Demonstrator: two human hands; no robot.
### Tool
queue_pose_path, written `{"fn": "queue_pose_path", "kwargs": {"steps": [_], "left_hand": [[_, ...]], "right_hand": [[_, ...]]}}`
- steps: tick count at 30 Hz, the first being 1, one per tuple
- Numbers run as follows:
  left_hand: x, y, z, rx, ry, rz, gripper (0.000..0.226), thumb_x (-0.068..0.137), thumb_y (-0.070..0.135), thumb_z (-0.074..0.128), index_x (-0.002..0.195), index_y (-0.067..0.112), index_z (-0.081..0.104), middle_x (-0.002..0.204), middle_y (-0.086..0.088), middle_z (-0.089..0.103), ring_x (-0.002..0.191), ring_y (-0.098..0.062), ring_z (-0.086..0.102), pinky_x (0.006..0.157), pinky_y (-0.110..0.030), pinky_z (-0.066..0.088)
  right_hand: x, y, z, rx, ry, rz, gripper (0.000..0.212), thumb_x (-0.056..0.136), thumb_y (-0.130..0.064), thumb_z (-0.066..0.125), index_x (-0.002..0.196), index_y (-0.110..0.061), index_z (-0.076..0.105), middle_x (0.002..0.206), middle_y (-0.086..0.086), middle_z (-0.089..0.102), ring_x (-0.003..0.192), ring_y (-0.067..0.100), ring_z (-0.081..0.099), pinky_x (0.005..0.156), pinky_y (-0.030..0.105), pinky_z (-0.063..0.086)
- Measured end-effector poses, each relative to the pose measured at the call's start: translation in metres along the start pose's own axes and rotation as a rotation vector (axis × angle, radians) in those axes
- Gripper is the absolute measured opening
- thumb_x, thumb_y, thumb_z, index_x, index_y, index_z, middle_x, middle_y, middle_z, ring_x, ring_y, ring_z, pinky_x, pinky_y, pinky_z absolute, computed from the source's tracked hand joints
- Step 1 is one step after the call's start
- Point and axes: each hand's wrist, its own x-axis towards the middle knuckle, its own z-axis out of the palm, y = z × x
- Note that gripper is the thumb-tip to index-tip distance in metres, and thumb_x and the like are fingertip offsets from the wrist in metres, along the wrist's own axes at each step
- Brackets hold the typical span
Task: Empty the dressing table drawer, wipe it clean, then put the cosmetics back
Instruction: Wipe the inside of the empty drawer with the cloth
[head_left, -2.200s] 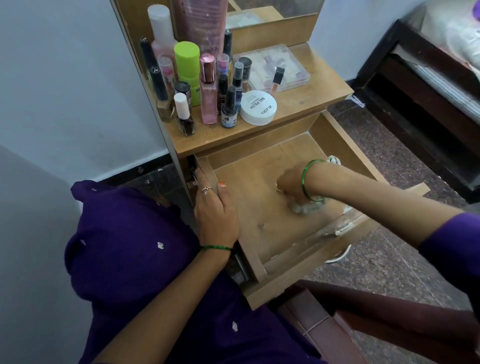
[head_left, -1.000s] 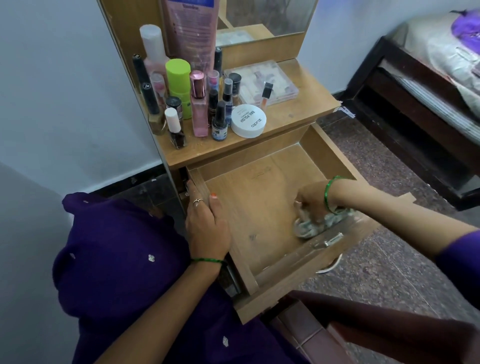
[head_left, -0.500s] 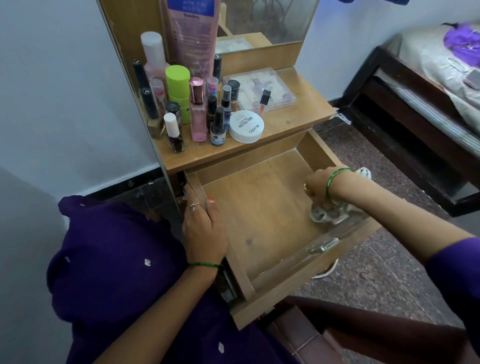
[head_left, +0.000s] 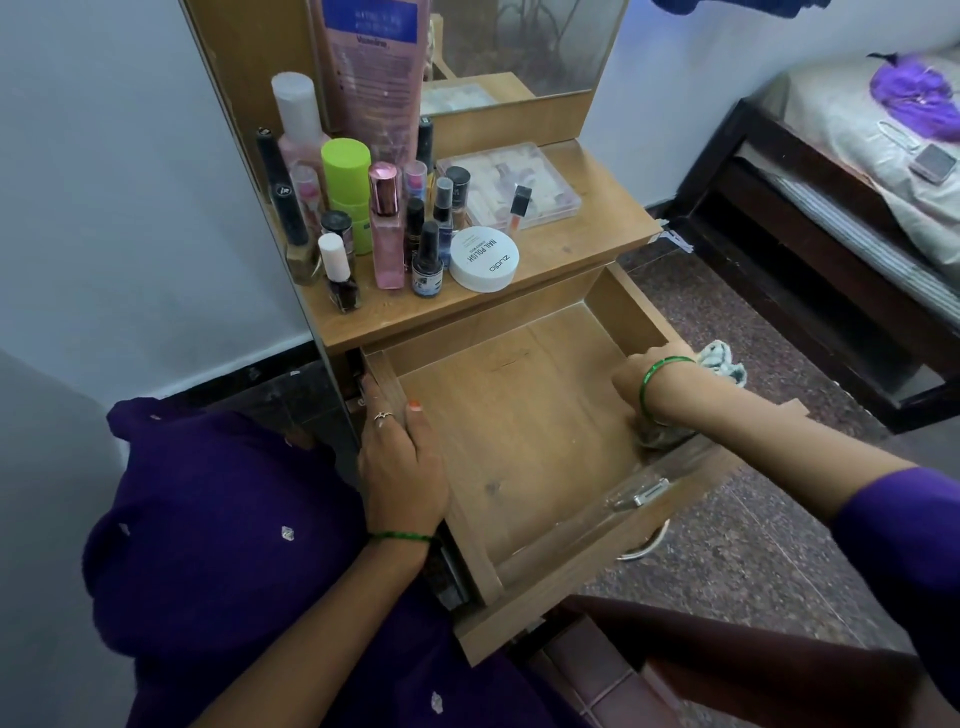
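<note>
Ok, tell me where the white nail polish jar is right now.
In the head view, the white nail polish jar sits on the dressing table top, near its front edge above the open drawer, just right of the small dark bottle.

Soft dim daylight, bowed wide-angle edges

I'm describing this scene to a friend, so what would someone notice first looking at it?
The open wooden drawer, bare inside, fills the middle, with the right hand pressing a cloth against its right wall and the left hand gripping its left edge. Above it, the dressing table top is crowded with cosmetics, led by a lime green capped bottle and a white nail polish remover tub.
</note>
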Motion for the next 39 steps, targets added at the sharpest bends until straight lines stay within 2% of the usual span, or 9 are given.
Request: {"fn": "queue_pose_path", "kwargs": {"steps": [6, 8, 11, 15, 21, 25, 31, 36, 39], "left_hand": [[-0.001, 0.001, 0.0, -0.003, -0.004, -0.003, 0.067, 0.094, 0.048, 0.026, 0.152, 0.018, 0.01, 0.146, -0.012, 0.04, 0.129, -0.022, 0.046, 0.106, -0.045, 0.042], [-0.001, 0.001, -0.001, 0.002, -0.002, -0.001, 0.067, 0.093, 0.049, 0.026, 0.152, 0.019, 0.011, 0.146, -0.012, 0.041, 0.128, -0.023, 0.047, 0.105, -0.045, 0.043], [-0.001, 0.0, 0.0, -0.002, 0.008, -0.012, 0.067, 0.093, 0.049, 0.026, 0.151, 0.02, 0.011, 0.146, -0.011, 0.041, 0.129, -0.023, 0.046, 0.106, -0.045, 0.042], [-0.002, 0.001, 0.0, -0.005, 0.003, -0.016, 0.067, 0.093, 0.052, 0.025, 0.151, 0.023, 0.01, 0.145, -0.01, 0.041, 0.128, -0.022, 0.047, 0.105, -0.045, 0.044], [-0.001, 0.003, -0.001, 0.01, 0.01, 0.001, 0.066, 0.093, 0.049, 0.026, 0.151, 0.021, 0.011, 0.147, -0.01, 0.039, 0.131, -0.022, 0.044, 0.107, -0.046, 0.041], [-0.003, 0.005, -0.001, 0.027, 0.009, 0.0, 0.069, 0.092, 0.048, 0.024, 0.152, 0.016, 0.011, 0.144, -0.012, 0.042, 0.128, -0.024, 0.047, 0.106, -0.043, 0.042], [-0.003, 0.008, -0.002, 0.06, 0.029, -0.007, 0.069, 0.091, 0.051, 0.021, 0.151, 0.019, 0.011, 0.135, -0.014, 0.049, 0.116, -0.026, 0.054, 0.097, -0.046, 0.048], [-0.004, 0.009, -0.003, 0.05, 0.035, 0.012, 0.066, 0.092, 0.049, 0.023, 0.151, 0.021, 0.011, 0.139, -0.012, 0.047, 0.122, -0.024, 0.052, 0.101, -0.046, 0.046], [-0.003, 0.008, -0.004, 0.053, 0.03, 0.011, 0.067, 0.092, 0.05, 0.023, 0.151, 0.022, 0.01, 0.139, -0.012, 0.047, 0.122, -0.025, 0.051, 0.101, -0.046, 0.046]], "right_hand": [[0.004, 0.01, 0.003, 0.101, -0.041, 0.037, 0.035, 0.082, -0.018, 0.063, 0.116, -0.016, 0.061, 0.125, 0.005, 0.06, 0.109, 0.028, 0.06, 0.086, 0.034, 0.045], [0.006, 0.017, -0.008, 0.181, -0.014, 0.025, 0.028, 0.076, -0.015, 0.066, 0.104, -0.016, 0.067, 0.111, 0.007, 0.065, 0.097, 0.028, 0.063, 0.083, 0.032, 0.05], [0.008, 0.026, -0.03, 0.391, 0.185, 0.052, 0.018, 0.074, -0.017, 0.067, 0.092, -0.017, 0.066, 0.095, 0.01, 0.066, 0.082, 0.031, 0.061, 0.078, 0.036, 0.053], [0.027, 0.017, -0.039, 0.647, 0.514, 0.131, 0.03, 0.081, -0.034, 0.062, 0.102, -0.012, 0.058, 0.111, 0.012, 0.056, 0.101, 0.037, 0.058, 0.082, 0.04, 0.048], [0.046, -0.006, -0.016, 0.397, 0.575, 0.079, 0.029, 0.095, -0.007, 0.039, 0.121, -0.002, 0.051, 0.125, 0.017, 0.044, 0.106, 0.039, 0.052, 0.08, 0.049, 0.049], [0.023, -0.003, 0.006, 0.243, 0.478, 0.074, 0.024, 0.093, -0.003, 0.037, 0.112, -0.004, 0.052, 0.115, 0.015, 0.047, 0.1, 0.038, 0.055, 0.077, 0.042, 0.048], [-0.007, 0.008, -0.003, 0.159, 0.049, 0.116, 0.037, 0.082, -0.015, 0.062, 0.118, -0.009, 0.057, 0.125, 0.009, 0.058, 0.112, 0.03, 0.06, 0.079, 0.034, 0.048], [0.009, 0.014, -0.046, 0.511, 0.457, 0.161, 0.033, 0.09, -0.025, 0.053, 0.118, -0.008, 0.055, 0.125, 0.015, 0.052, 0.113, 0.039, 0.054, 0.089, 0.044, 0.046], [0.032, 0.006, -0.041, 0.421, 0.551, 0.101, 0.027, 0.092, -0.015, 0.047, 0.117, -0.006, 0.052, 0.126, 0.015, 0.046, 0.112, 0.038, 0.051, 0.086, 0.047, 0.047]]}}
